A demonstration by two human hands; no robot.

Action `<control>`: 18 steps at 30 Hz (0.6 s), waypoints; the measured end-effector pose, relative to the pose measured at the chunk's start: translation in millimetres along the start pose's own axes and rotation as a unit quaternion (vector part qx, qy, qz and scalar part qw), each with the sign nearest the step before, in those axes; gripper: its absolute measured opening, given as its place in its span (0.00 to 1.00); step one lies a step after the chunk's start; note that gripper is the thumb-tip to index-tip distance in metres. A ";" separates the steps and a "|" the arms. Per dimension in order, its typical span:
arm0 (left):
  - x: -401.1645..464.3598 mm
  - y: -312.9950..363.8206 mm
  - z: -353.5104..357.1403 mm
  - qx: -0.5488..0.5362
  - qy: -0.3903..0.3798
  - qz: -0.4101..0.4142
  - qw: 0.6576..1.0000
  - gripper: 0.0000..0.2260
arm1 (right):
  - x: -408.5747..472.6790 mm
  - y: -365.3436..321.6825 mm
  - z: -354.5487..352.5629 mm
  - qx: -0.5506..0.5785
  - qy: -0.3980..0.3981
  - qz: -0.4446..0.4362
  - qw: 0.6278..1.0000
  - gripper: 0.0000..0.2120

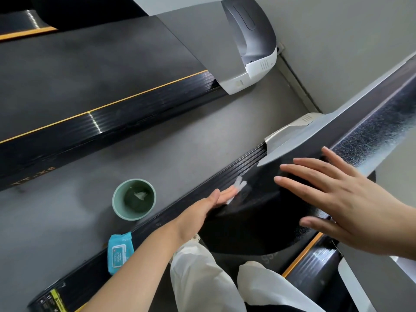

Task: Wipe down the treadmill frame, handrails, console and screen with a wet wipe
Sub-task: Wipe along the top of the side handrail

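Note:
My left hand [210, 204] lies flat with straight fingers on the treadmill's black ribbed side rail [245, 161]. It presses a crumpled white wet wipe [240, 183] against the rail, and the wipe sticks out past the fingertips. My right hand [337, 199] is spread flat, fingers apart, on the black curved treadmill part [252, 221] in front of me and holds nothing. A dark speckled handrail [382, 122] with a silver edge runs up to the right.
A green round bin [117, 199] holding a used wipe stands on the grey floor left of the rail. A blue wet-wipe pack [119, 252] lies beside the rail. A second treadmill [101, 122] fills the upper left. My legs in white trousers [202, 278] are below.

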State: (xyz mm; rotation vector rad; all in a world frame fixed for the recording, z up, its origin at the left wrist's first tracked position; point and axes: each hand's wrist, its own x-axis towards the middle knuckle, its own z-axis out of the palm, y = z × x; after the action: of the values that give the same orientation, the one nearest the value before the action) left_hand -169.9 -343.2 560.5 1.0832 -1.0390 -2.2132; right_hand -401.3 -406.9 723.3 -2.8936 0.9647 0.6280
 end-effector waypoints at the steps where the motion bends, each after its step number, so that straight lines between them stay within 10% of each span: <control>1: -2.0 2.3 2.6 0.003 -0.005 0.013 1.000 0.23 | 0.1 -0.5 0.4 0.000 0.002 0.003 1.000 0.28; 18: -23.9 1.8 10.5 0.024 0.055 0.041 0.997 0.19 | -1.9 -5.7 1.2 -0.010 0.008 0.019 1.000 0.29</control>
State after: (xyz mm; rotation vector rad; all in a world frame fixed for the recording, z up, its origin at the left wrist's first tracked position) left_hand -164.4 -323.8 577.1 1.1475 -1.0748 -2.0502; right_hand -399.8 -401.0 722.4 -2.9079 1.0237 0.6207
